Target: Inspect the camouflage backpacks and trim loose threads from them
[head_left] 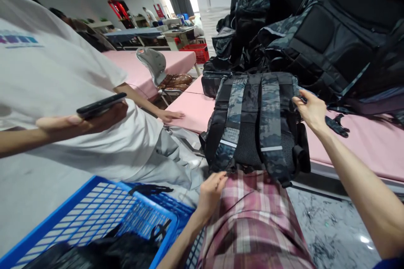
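A dark camouflage backpack [255,122] lies straps-up on the pink table edge [362,147], partly hanging over my plaid-covered lap. My left hand [211,191] grips its bottom edge near the left strap, fingers curled. My right hand [311,109] holds the pack's upper right corner, fingers closed on the fabric.
A pile of similar backpacks [315,21] fills the table behind. A blue plastic crate [94,214] with dark items stands at lower left. A person in a white shirt [57,92] sits close on the left, holding a phone [101,106], the other hand on the table.
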`<state>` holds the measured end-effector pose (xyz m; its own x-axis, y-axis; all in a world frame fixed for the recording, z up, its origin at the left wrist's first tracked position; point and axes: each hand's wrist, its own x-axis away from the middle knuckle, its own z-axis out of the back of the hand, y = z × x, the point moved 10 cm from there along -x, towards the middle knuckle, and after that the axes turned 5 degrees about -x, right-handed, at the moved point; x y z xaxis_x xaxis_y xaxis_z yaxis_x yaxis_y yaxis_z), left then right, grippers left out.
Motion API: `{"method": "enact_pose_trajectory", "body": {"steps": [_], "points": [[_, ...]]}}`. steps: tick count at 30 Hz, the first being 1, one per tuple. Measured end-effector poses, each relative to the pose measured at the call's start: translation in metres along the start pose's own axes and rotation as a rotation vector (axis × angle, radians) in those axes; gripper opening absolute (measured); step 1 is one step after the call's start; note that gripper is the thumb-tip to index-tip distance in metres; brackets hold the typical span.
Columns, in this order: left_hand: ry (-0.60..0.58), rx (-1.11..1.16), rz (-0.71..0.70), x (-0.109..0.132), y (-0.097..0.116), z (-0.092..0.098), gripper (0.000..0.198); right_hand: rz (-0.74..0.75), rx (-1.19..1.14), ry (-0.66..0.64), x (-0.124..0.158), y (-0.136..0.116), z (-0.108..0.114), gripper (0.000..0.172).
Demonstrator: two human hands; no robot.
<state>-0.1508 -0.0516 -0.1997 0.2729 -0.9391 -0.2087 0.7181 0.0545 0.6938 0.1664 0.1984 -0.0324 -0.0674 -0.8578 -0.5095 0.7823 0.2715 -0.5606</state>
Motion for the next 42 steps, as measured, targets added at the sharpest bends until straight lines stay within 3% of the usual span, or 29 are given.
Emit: {"method": "enact_pose_trajectory", "body": {"steps": [2, 4, 6, 9, 10, 12, 15, 18, 21, 24, 27, 30, 34, 38, 42], "points": [[-0.055, 0.028, 0.065, 0.011, -0.012, -0.028, 0.031, 0.039, -0.220, 0.028, 0.036, -0.020, 0.025, 0.036], [-0.034, 0.033, 0.140, 0.008, -0.019, -0.042, 0.039, 0.020, -0.412, -0.078, 0.087, -0.036, 0.031, 0.033], [0.017, 0.016, 0.195, 0.001, -0.017, -0.043, 0.042, -0.040, -0.529, -0.308, 0.149, -0.048, 0.013, 0.033], [0.040, -0.063, 0.215, -0.008, -0.006, -0.039, 0.025, -0.166, -0.622, -0.665, 0.243, -0.056, -0.039, 0.029], [0.017, -0.087, 0.202, -0.010, -0.002, -0.040, 0.019, -0.205, -0.619, -0.710, 0.265, -0.054, -0.055, 0.027], [-0.048, -0.078, 0.168, -0.012, 0.001, -0.044, 0.022, -0.365, -0.606, -0.662, 0.290, -0.038, -0.082, 0.031], [-0.124, 0.143, 0.191, -0.010, -0.005, -0.051, 0.020, -0.645, -0.802, -0.484, 0.301, -0.020, -0.114, 0.034], [-0.252, 0.474, 0.316, -0.003, -0.011, -0.065, 0.023, -0.808, -0.972, -0.395, 0.300, -0.021, -0.133, 0.036], [-0.445, 0.878, 0.487, 0.010, -0.001, -0.083, 0.031, -0.853, -1.030, -0.399, 0.295, -0.028, -0.132, 0.045], [-0.518, 1.131, 0.582, 0.016, 0.015, -0.090, 0.040, -0.863, -1.191, -0.415, 0.292, -0.036, -0.120, 0.050], [-0.500, 1.191, 0.581, 0.014, 0.026, -0.094, 0.041, -0.838, -1.372, -0.431, 0.287, -0.043, -0.106, 0.043], [-0.501, 1.243, 0.578, 0.011, 0.035, -0.101, 0.041, -0.805, -1.383, -0.466, 0.283, -0.045, -0.100, 0.032], [-0.504, 1.251, 0.541, 0.010, 0.042, -0.098, 0.038, -0.816, -1.399, -0.475, 0.282, -0.044, -0.104, 0.033], [-0.547, 1.311, 0.576, 0.015, 0.046, -0.094, 0.055, -0.839, -1.369, -0.460, 0.283, -0.041, -0.109, 0.038], [-0.436, 1.251, 0.596, 0.009, 0.042, -0.088, 0.043, -0.850, -1.363, -0.425, 0.283, -0.037, -0.108, 0.036]]}}
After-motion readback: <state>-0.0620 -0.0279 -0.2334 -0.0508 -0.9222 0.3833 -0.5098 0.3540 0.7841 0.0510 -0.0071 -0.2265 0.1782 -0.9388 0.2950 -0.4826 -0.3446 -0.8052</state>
